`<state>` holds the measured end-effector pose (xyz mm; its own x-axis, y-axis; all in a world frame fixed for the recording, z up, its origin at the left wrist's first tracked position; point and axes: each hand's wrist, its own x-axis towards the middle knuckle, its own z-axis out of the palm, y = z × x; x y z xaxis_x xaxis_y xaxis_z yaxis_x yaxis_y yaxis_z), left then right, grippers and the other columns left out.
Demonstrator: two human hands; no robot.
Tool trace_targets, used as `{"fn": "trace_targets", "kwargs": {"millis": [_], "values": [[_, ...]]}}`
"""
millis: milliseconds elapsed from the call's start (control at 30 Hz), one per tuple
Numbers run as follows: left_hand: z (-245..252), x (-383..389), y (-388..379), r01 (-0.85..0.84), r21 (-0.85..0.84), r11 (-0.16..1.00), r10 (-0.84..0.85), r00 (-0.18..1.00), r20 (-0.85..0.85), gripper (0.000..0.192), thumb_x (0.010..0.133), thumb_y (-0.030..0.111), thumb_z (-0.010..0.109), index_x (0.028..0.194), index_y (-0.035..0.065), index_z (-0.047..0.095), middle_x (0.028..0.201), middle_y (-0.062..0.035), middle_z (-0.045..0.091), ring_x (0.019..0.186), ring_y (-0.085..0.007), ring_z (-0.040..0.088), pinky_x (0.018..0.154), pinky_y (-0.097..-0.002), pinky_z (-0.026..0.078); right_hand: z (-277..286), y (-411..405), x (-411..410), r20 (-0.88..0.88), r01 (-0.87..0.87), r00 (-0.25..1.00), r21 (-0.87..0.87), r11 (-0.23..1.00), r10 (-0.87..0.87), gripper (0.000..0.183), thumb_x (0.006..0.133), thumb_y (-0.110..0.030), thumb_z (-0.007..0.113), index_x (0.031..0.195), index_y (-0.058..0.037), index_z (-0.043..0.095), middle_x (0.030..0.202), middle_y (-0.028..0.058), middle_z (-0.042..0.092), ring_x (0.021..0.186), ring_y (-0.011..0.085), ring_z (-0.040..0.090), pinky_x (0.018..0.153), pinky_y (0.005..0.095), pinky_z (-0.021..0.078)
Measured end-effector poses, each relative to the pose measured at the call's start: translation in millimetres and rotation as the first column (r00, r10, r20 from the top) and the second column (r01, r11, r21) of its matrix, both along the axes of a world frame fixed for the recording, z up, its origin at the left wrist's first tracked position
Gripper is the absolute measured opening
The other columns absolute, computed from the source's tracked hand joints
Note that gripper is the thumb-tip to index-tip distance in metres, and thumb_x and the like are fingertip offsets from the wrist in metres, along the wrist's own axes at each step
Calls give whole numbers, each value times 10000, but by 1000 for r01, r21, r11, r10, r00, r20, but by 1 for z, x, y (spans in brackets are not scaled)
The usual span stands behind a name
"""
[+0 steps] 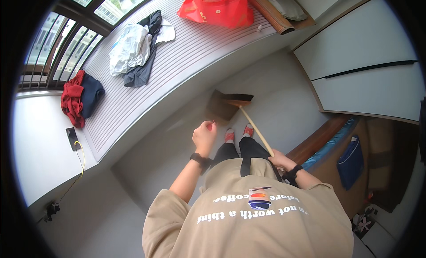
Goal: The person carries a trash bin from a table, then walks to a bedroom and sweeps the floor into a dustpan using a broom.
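My left hand (203,136) is closed around a red handle (210,126), of which only the end shows past my fingers. Just beyond it is a dark, blurred pan (218,108), apparently a dustpan; the join with the red handle cannot be seen. My right hand (283,160) grips the top of a pale broom handle (258,131) beside my hip. The stick slopes away to the broom head (238,99), which has dark bristles and an orange-brown base. The broom head overlaps the pan in view, close to the light floor (276,81).
A ribbed window ledge (186,51) bears a red bag (218,10), a white plastic bag (129,50) over dark cloth, and red clothing (72,98). Drawers (359,51) stand at right, beside a wooden bed edge (311,135). A yellow cable (83,161) hangs at left. My slippered feet (229,135) are near the pan.
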<state>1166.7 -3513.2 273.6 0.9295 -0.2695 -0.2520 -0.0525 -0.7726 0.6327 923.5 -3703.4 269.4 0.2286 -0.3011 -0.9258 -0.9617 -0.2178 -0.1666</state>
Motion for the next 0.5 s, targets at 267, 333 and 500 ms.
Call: {"fn": "trace_targets", "kwargs": {"millis": [267, 333, 500], "values": [[3, 2, 28, -114, -45, 992, 112, 993, -29, 189, 737, 256, 562, 766, 88, 644, 691, -93, 626, 649, -261, 609, 606, -338, 476, 74, -18, 13, 153, 477, 865, 47, 878, -478, 409, 827, -137, 501, 1191, -39, 343, 556, 19, 416, 380, 92, 365, 312, 223, 328], [1, 4, 34, -117, -61, 991, 116, 993, -24, 185, 735, 246, 563, 760, 82, 644, 688, -92, 626, 644, -255, 610, 607, -336, 476, 47, -35, 31, 214, 377, 911, -89, 922, -352, 401, 824, -123, 492, 1171, -4, 329, 567, 57, 453, 372, 130, 410, 309, 260, 346], [-6, 12, 38, -84, -56, 995, 83, 996, -27, 196, 727, 257, 569, 764, 79, 643, 695, -94, 626, 656, -255, 610, 616, -333, 476, -29, -112, 95, 220, 324, 936, -238, 916, -273, 327, 803, -77, 476, 1087, 44, 368, 576, 109, 509, 399, 189, 493, 328, 318, 397]]}}
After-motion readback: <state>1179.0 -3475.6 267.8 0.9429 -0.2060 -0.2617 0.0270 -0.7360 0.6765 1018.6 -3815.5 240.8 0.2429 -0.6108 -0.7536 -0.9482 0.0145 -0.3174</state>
